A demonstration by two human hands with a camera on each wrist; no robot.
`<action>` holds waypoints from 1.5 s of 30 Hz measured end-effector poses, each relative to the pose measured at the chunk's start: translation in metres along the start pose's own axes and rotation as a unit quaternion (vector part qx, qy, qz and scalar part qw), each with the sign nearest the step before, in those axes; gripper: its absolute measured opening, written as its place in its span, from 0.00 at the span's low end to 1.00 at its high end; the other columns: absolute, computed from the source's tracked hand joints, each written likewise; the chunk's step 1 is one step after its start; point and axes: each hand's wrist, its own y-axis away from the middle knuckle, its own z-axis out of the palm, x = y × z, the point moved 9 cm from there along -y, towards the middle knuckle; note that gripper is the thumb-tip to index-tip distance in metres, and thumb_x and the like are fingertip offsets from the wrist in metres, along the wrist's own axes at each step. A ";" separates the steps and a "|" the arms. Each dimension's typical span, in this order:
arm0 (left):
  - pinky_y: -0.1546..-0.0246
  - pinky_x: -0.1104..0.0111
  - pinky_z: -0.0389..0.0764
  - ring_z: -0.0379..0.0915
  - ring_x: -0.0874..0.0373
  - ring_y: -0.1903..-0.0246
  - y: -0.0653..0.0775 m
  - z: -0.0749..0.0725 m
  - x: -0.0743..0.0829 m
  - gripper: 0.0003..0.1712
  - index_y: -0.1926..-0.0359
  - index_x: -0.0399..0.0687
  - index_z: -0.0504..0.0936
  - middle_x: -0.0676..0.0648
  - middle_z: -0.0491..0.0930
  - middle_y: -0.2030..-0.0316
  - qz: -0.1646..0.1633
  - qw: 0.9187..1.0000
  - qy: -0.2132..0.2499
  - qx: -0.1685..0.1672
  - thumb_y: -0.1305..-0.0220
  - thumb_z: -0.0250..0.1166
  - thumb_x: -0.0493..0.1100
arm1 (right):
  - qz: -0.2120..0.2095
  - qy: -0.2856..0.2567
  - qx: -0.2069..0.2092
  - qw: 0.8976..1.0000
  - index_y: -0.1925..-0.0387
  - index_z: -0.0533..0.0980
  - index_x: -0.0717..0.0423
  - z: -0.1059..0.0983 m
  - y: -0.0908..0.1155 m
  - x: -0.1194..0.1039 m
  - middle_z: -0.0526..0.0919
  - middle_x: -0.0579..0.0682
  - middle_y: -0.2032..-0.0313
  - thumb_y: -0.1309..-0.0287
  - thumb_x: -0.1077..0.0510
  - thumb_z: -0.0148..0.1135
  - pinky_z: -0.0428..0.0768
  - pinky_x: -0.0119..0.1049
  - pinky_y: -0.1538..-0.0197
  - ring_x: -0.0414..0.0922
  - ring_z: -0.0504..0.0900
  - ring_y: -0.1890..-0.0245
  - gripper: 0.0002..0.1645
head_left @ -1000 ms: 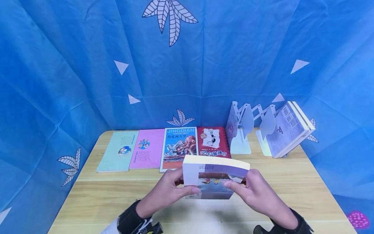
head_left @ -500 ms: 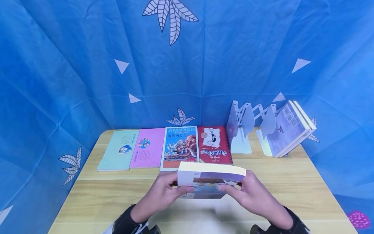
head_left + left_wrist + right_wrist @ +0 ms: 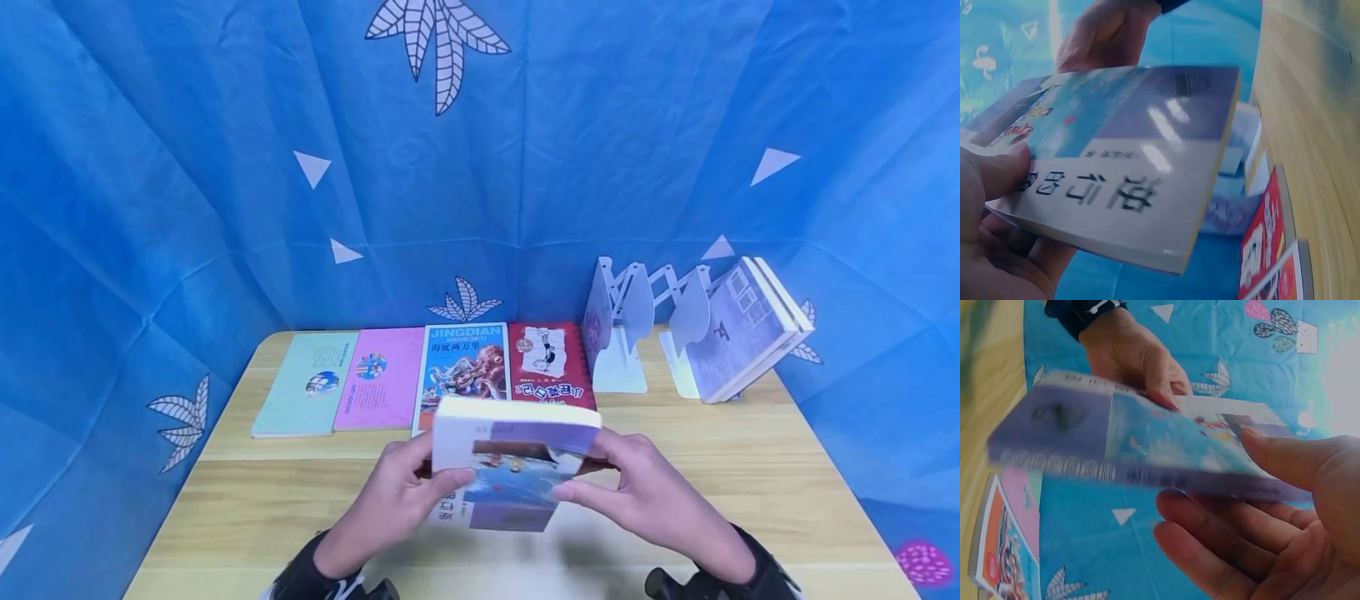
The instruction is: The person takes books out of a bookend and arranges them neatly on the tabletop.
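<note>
Book [image 3: 517,479] up now, lower centre of the frame, tilted over the surface [image 3: 262,492] | left grip [image 3: 393,492] and right grip [image 3: 641,492] pinching opposite sides | blurry underneath, right-hand contact hard to judge | squeeze evenly, move both together, pages should stay shut

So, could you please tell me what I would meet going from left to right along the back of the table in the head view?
Mint-green book, pink book, octopus-cover book, red book, white bookend rack, leaning purple-covered books.
</note>
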 end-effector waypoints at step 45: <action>0.53 0.64 0.89 0.87 0.54 0.49 0.132 -0.195 -0.211 0.53 0.18 0.38 0.43 0.39 0.82 0.38 -0.440 0.895 -0.004 0.066 0.24 0.55 0.66 | 0.035 0.094 0.105 0.989 0.49 0.81 0.52 -0.047 0.010 0.028 0.92 0.47 0.55 0.34 0.60 0.69 0.88 0.26 0.55 0.34 0.90 0.56 0.13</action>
